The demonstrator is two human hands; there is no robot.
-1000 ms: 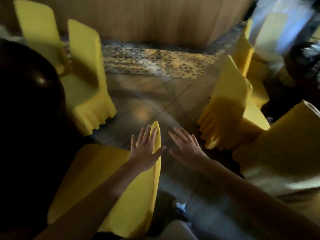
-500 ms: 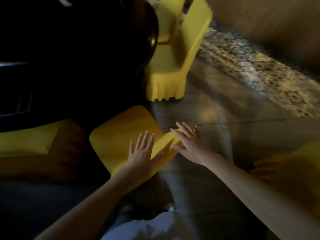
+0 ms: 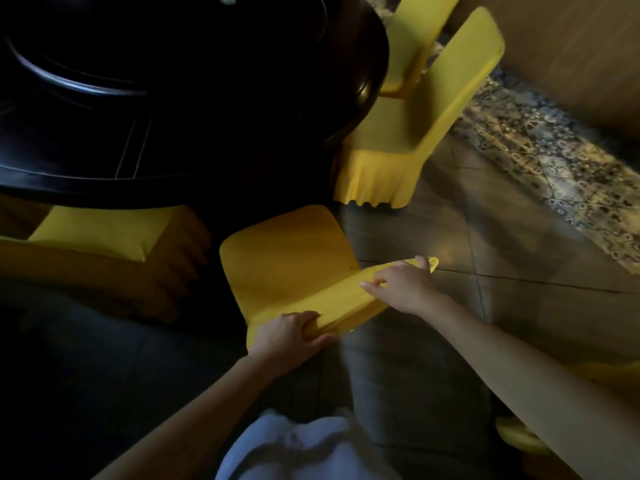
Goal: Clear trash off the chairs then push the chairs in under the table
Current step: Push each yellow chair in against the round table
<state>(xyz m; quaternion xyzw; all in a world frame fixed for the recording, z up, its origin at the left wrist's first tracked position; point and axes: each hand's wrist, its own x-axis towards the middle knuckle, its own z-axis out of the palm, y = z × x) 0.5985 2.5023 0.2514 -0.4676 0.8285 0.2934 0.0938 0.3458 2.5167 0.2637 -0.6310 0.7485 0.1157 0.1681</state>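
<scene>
A chair in a yellow cover [image 3: 287, 261] stands right in front of me, its bare seat facing the dark round table [image 3: 194, 98]. My left hand [image 3: 289, 336] is closed around the near end of the chair's backrest top. My right hand [image 3: 403, 284] grips the far end of the same top edge. The front of the seat lies just at the table's shadowed rim. No trash shows on this seat.
Another yellow-covered chair [image 3: 412, 133] stands tucked against the table at the upper right, with one more behind it [image 3: 415, 32]. A third yellow seat [image 3: 100, 233] sits under the table edge at the left. Glossy tiles and a patterned floor strip [image 3: 554, 161] lie to the right.
Both hands were spread open over the backrest; they have now closed on its top edge. My view has swung down and left toward the table.
</scene>
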